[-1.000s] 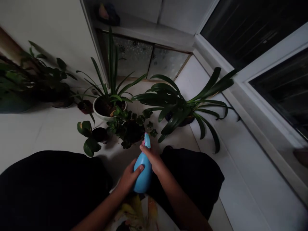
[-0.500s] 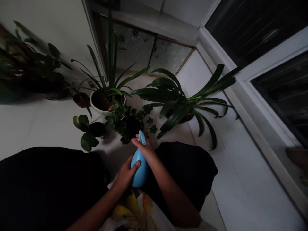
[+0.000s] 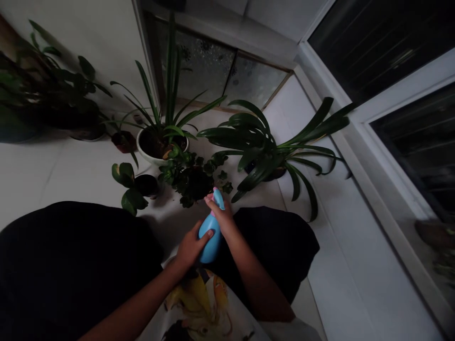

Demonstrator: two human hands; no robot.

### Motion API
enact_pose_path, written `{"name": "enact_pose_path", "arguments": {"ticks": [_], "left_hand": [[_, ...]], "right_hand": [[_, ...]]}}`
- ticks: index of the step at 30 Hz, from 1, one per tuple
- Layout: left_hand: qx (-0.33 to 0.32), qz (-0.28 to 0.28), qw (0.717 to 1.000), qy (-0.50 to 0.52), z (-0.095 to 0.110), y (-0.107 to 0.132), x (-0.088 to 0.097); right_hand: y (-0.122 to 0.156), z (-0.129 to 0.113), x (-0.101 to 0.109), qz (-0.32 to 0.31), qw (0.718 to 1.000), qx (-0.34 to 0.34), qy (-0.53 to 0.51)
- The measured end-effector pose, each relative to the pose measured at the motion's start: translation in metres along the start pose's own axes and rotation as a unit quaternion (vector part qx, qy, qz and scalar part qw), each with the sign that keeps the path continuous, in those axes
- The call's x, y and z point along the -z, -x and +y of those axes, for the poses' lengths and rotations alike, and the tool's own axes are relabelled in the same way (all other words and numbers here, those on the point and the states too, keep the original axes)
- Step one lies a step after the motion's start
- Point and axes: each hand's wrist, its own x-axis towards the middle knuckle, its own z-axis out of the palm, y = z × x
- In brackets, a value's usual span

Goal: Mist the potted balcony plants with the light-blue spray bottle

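Note:
A blue spray bottle (image 3: 210, 244) with a pink-and-blue spray head is held between my knees, tilted away from me. My left hand (image 3: 194, 244) wraps round the bottle's body, its thumb across the front. Up at the neck and trigger, my right hand (image 3: 222, 215) is closed on the same bottle. Just beyond the nozzle sits a low leafy plant (image 3: 195, 182) in a dark pot. The spray itself, if any, does not show in the dim light.
A white pot (image 3: 147, 154) with a long-leaved plant stands behind. To the right spreads a strap-leaved plant (image 3: 263, 151). A small dark pot (image 3: 146, 185) with broad leaves is at left. More plants (image 3: 71, 94) line the left wall; a window (image 3: 391, 47) is at right.
The bottle and both hands have shifted slightly up and to the right in view. The plants also sit a little differently as the view moves. Both hands keep their hold.

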Motion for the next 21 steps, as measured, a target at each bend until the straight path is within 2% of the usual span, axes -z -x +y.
{"name": "enact_pose_path", "arguments": {"ticks": [4,8,13,16,21], "left_hand": [[-0.004,-0.019,1.0,-0.019,0.006,0.0,-0.004],[0.006,-0.044,0.997,-0.068,0.012,0.001,-0.005],[0.019,-0.044,0.999,-0.027,0.007,-0.001,-0.014],[0.015,-0.048,0.998,-0.024,0.007,-0.003,-0.017],[0.015,-0.056,0.995,-0.076,0.018,-0.004,-0.01]], "right_hand": [[0.004,0.002,0.011,0.012,0.999,0.021,0.026],[0.006,0.006,0.018,0.061,0.998,0.01,0.032],[0.0,0.007,0.021,0.036,0.999,0.016,-0.002],[-0.002,0.008,0.021,0.04,0.999,-0.006,-0.012],[-0.001,0.006,0.023,0.092,0.995,-0.033,-0.035]]}}
